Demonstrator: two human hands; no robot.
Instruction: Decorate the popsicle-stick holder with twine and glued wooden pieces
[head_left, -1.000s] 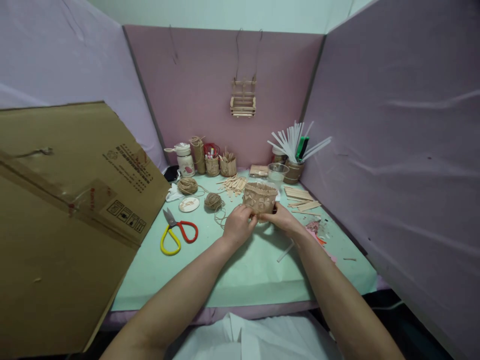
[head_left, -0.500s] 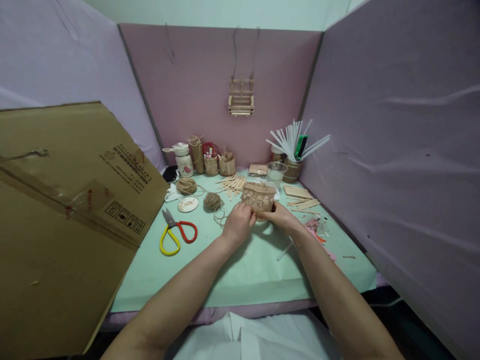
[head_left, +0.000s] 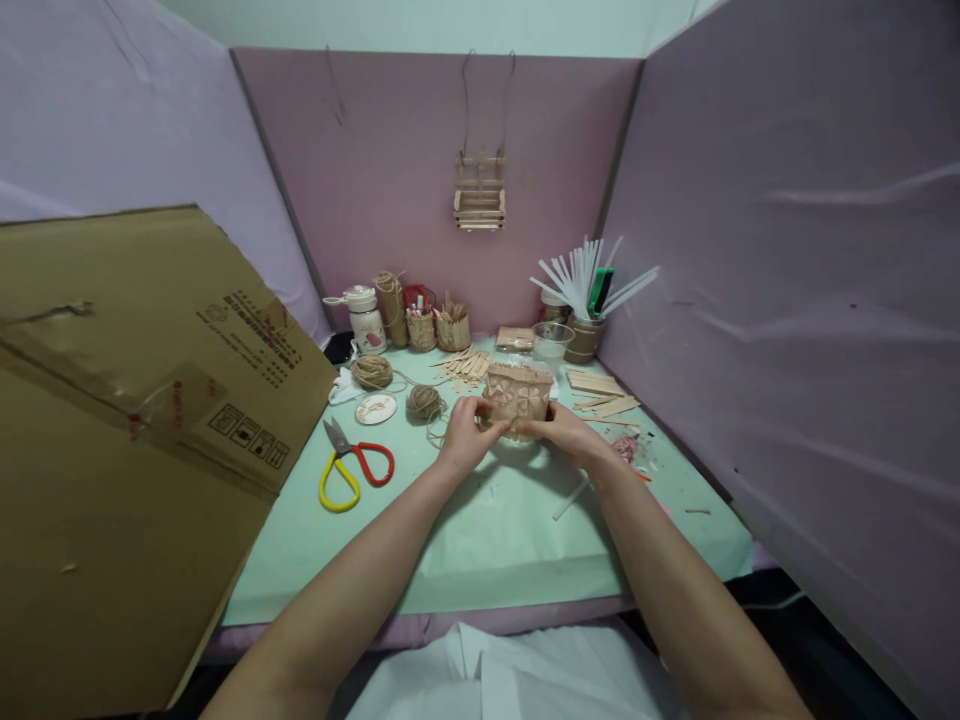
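Container (head_left: 517,390), flower-patterned | both hands (head_left: 466,437) grasping its lower sides | twine ball (head_left: 425,402) to left; scissors (head_left: 343,455) farther left

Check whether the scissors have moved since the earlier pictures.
No: the red-and-yellow-handled scissors have not shifted any way against the round white disc, still beside their blades.

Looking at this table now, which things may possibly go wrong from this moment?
The right grip holds the brown cup near its lower part, so uneven pressure might tilt it.
The partly unwound twine ball sits close to the left grip and might be dragged.
The white strip beside the right forearm might get brushed aside.
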